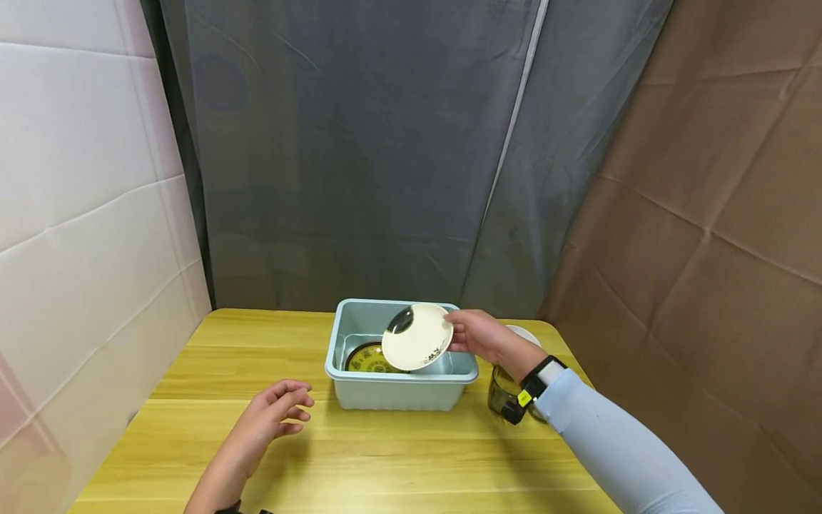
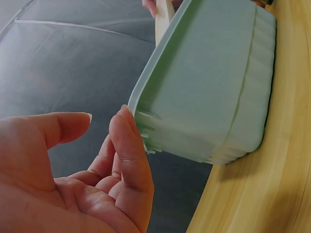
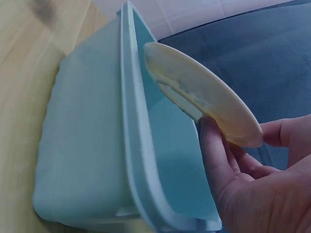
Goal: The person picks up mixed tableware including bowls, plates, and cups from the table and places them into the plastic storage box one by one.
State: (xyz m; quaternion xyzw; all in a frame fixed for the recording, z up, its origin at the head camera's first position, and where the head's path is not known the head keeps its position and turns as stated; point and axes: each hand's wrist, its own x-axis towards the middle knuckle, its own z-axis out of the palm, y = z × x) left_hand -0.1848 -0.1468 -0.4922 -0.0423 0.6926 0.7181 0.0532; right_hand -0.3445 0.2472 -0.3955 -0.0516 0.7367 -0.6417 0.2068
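Observation:
My right hand pinches the edge of a small white plate with a dark patch and a small floral print. The plate is tilted over a light blue plastic bin; in the right wrist view the thumb and fingers grip its rim, its underside partly showing. Inside the bin lies a yellow-green patterned plate with a dark rim, partly covered from sight by the white plate. My left hand hovers in front and to the left of the bin, fingers loosely bent and holding nothing.
A dark see-through glass vessel stands right of the bin, partly hidden by my right wrist. Behind that wrist shows a white round item. The wooden table ends at a grey curtain.

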